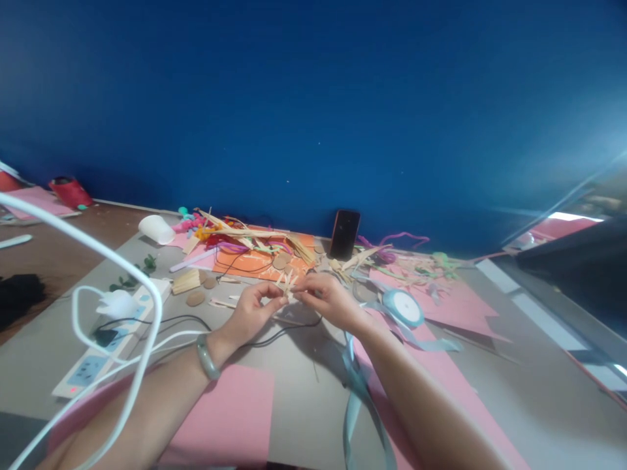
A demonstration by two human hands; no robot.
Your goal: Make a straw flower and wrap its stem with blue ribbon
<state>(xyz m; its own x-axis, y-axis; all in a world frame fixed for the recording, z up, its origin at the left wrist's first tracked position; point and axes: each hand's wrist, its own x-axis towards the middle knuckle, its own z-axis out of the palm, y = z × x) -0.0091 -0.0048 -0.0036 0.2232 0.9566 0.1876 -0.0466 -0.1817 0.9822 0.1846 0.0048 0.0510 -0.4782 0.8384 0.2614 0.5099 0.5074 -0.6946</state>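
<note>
My left hand (260,308) and my right hand (324,297) meet over the middle of the table, thumbs and fingers pinched. Between them they hold a small bundle of pale straw-like strips (287,282), whose pointed ends spread upward. What joins the strips is hidden by my fingertips. Just behind my hands lie an orange sheet (245,262) and a round wooden slice (281,261). A black cord (279,336) runs beneath my wrists. On the left wrist is a pale green bangle (208,358).
A white power strip (110,339) with a thick white cable (155,307) stands at left. A phone (345,234) leans on the blue wall (313,117). Right of my hands is a light blue ribbon spool (403,307). Pink sheets (235,411) and a white cup (157,230) are also on the table.
</note>
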